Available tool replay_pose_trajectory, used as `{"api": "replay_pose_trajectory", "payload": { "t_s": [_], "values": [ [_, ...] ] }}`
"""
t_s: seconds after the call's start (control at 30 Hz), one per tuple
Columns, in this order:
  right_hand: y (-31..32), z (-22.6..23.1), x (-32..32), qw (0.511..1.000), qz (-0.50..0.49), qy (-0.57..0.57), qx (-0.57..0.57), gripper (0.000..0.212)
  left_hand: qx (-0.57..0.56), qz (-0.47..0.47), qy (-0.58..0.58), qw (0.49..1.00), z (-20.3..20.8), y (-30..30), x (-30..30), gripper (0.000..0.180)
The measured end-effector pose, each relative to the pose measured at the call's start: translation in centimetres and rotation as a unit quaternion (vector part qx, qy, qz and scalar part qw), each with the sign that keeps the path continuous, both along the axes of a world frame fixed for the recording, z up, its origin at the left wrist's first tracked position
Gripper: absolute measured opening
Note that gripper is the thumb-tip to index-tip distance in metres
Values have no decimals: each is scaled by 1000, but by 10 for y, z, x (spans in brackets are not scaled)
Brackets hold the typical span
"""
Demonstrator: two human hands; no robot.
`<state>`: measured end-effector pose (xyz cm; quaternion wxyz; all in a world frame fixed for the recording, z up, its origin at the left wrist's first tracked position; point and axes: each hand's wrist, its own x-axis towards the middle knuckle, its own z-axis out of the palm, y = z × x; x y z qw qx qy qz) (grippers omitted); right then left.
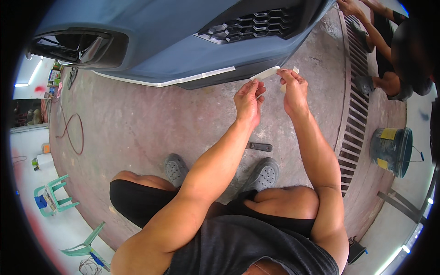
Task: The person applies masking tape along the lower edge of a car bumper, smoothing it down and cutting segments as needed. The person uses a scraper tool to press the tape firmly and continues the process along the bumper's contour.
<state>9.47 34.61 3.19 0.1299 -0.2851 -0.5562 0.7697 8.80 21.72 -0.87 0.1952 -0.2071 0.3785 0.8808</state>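
Observation:
A short strip of whitish masking tape [267,73] stretches between my two hands, just below the lower edge of a blue-grey car bumper [169,50]. One end is pinched between the thumb and fingers of my left hand [249,103]. My right hand [294,89] grips the other end, and pale bits showing around its fingers look like more of the tape, mostly hidden by the hand. Along the bumper's bottom edge runs a stuck-on line of masking tape [160,84], ending a little left of my hands. The bumper's dark lower trim shows behind the held strip.
A putty knife [261,146] lies on the concrete floor near my right shoe [265,175]. To the right are a floor grate [354,133], a dark bucket [387,149] and another person [385,46] crouching. Green plastic chairs [59,192] and a red hose [82,137] are at left.

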Motion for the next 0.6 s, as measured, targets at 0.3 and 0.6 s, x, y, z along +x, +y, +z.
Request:
{"api": "replay_pose_trajectory", "payload": {
  "t_s": [0.3, 0.6],
  "values": [
    [-18, -27, -21, 989, -4, -77, 124, 17, -122, 65, -7, 990, 3, -23, -29, 8],
    [-38, -42, -44, 960, -5, -97, 262, 26, -114, 100, -46, 987, -7, -33, -49, 10]
  ]
}}
